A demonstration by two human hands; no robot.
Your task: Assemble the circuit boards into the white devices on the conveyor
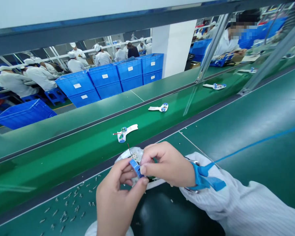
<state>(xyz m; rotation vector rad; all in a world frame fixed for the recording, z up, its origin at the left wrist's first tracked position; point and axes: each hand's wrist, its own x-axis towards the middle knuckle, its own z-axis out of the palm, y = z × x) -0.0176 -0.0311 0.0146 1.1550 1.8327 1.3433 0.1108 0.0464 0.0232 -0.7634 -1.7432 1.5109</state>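
White casing (pixel 130 154) and blue clip (pixel 135 167) pinched between left hand (pixel 119 195) and right hand (pixel 167 165); more casings (pixel 125 132) lie on the belt (pixel 64 164).
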